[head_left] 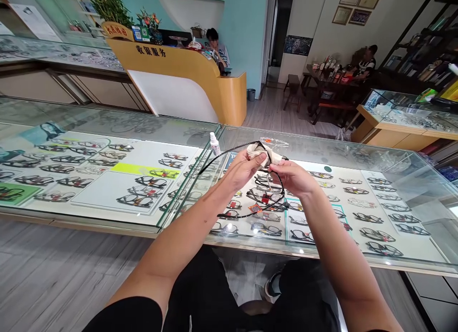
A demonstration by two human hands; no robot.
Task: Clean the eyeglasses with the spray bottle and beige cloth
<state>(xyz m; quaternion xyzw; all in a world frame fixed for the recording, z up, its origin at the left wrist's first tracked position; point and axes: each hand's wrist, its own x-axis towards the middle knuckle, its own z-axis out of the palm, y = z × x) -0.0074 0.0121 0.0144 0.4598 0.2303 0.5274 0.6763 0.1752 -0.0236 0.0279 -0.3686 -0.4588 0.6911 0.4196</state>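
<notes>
To the right of the bottle (pixel 214 144), the black glasses (pixel 282 183) are held up over the glass tabletop (pixel 358 154) between two bare hands. A pale cloth (pixel 253 150) is gripped in the left hand (pixel 240 170); its fingers (pixel 262 159) are pinched together, and the upper end of the glasses' front is caught in the folds between thumb and fingertips. The middle of the front is pinched by the thumb and fingers (pixel 278 167) of the right hand (pixel 295 177), just beside the left fingertips. The lower lens is left uncovered below the right fingers. One temple is stretched leftward past the left hand, its tip ending to the near left of the bottle; the other is curved below both hands, its tip also on the near side of the bottle. How much of the upper lens is covered cannot be told, as it is partly hidden by the cloth.

A clear pair (pixel 274 142) with an orange mark is seen right of the bottle, just beyond the hands. Display frames (pixel 368 217) are laid in rows under the glass, left and right of the bottle. A yellow strip (pixel 125 169) is seen to its left. Well beyond the bottle, a desk (pixel 179 65) is occupied by a seated person (pixel 222 54).
</notes>
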